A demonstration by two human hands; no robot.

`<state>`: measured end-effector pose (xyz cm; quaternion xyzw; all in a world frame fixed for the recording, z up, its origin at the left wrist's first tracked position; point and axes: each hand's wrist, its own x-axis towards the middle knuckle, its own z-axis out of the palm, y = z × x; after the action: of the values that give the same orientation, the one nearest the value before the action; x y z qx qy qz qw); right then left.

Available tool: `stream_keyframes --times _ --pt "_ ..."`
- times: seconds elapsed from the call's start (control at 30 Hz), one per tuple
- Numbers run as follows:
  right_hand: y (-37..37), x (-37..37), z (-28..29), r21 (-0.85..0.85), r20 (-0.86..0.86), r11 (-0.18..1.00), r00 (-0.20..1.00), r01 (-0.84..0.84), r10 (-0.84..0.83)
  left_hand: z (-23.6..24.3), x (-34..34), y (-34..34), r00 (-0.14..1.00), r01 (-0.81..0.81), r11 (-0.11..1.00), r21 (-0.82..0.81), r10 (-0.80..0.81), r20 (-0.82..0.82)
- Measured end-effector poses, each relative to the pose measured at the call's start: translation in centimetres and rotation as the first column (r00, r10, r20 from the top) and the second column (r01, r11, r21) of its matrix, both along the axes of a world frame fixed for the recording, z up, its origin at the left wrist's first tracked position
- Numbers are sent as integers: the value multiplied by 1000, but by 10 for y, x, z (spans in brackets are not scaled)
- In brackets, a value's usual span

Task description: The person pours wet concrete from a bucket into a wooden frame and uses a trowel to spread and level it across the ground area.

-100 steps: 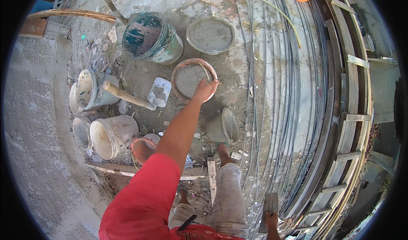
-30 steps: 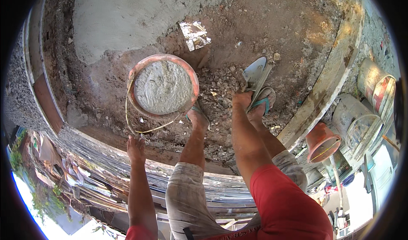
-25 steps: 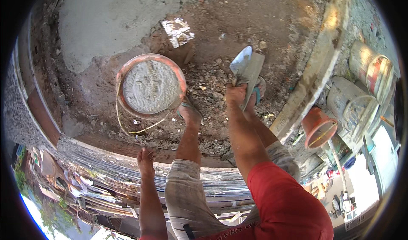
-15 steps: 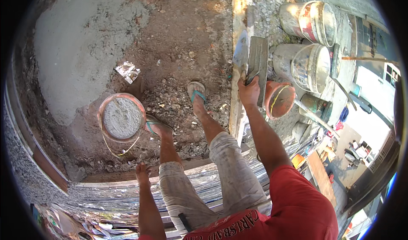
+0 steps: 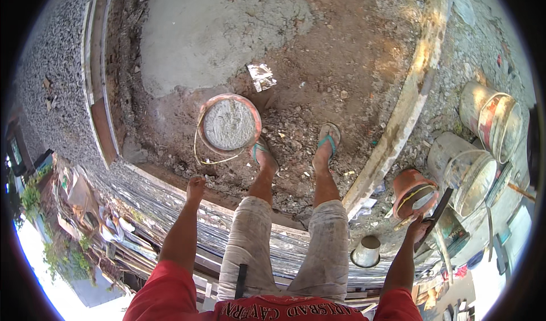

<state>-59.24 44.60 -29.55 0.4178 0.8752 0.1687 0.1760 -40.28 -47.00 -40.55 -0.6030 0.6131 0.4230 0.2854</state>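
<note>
My right hand point(image 5: 420, 229) grips a plastering float point(image 5: 437, 218), which shows edge-on out to my right, close to a reddish bucket point(image 5: 406, 187). My left hand point(image 5: 196, 189) hangs on the other side with nothing visible in it, its fingers loosely bent and apart. Just beyond it stands a round reddish bucket point(image 5: 257, 112) full of wet grey mortar point(image 5: 229, 125), its yellowish wire handle point(image 5: 219, 162) lowered to one side. My sandalled feet are on rough soil, the left one right beside this bucket. Smooth wet concrete point(image 5: 193, 31) covers the ground ahead on the left.
Wooden form boards point(image 5: 406, 116) border the soil on the right, left and near sides. Two large dirty buckets point(image 5: 460, 170) lie tipped at the right, near a small pale pot point(image 5: 367, 251). Crumpled foil-like litter point(image 5: 261, 77) lies by the concrete's edge. Thin rods point(image 5: 187, 201) run behind my legs.
The view has swung left, so the scene sits further right. My right hand has drawn the float away from the right-hand form board, and the float has turned edge-on. My left arm has spread outward.
</note>
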Motion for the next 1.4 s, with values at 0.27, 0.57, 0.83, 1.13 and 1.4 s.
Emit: stream_keyframes --times 0.27,0.57,0.83,1.13,1.4 --pt "-352 -148 -2 -747 -129 370 667 -552 734 -75 14 -16 994 -105 952 -287 89 -68" --pt "-692 -182 -151 -827 30 68 76 -559 997 -175 -21 -41 960 -16 1000 4 17 -278" --pt "-710 -168 -221 -897 -90 -73 19 -437 996 -98 -135 12 977 90 974 -207 -127 -173" --pt "-708 -197 -254 -936 -293 -268 82 -230 953 -98 -140 21 985 -11 955 -297 -40 -165" --pt "-664 -275 -241 -907 -419 -420 178 -35 891 -75 -195 39 904 -380 921 -82 351 -246"
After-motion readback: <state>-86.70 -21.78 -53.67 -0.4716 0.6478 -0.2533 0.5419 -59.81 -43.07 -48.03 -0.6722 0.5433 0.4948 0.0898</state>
